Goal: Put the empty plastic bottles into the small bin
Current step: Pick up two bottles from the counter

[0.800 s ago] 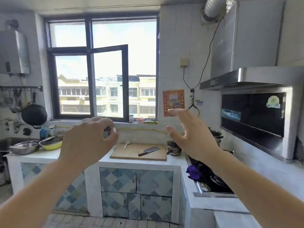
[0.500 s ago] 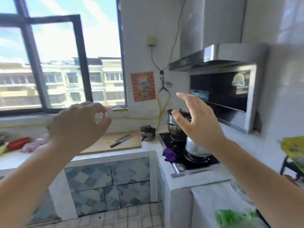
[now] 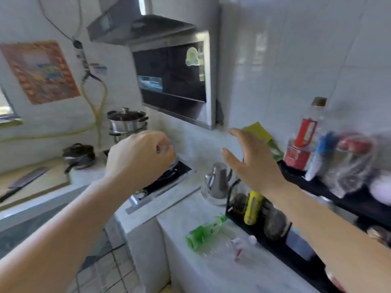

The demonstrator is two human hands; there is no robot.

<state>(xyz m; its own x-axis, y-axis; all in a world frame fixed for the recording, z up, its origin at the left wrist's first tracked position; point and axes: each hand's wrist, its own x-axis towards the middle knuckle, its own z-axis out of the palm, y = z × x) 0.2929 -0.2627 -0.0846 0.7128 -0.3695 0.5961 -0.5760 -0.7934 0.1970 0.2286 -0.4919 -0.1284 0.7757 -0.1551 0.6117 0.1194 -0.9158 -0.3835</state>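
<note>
A green plastic bottle (image 3: 204, 231) lies on its side on the white counter (image 3: 190, 271), and a clear plastic bottle (image 3: 234, 247) with a white cap and red label lies just right of it. Both hands hang in the air above and behind them. My left hand (image 3: 139, 159) is loosely curled with nothing in it. My right hand (image 3: 251, 160) has its fingers spread and holds nothing. No bin is in view.
A black rack (image 3: 296, 248) along the right wall holds jars and a yellow can (image 3: 252, 207); taller bottles (image 3: 311, 132) stand on its upper shelf. A steel oil pot (image 3: 219, 181) stands behind the bottles. A stove (image 3: 167, 176) with pots (image 3: 127, 122) and a cutting board (image 3: 33, 182) lie left.
The view has swung right and down, from the window to the stove and the counter with the bottles. Both hands stay raised in front, empty.
</note>
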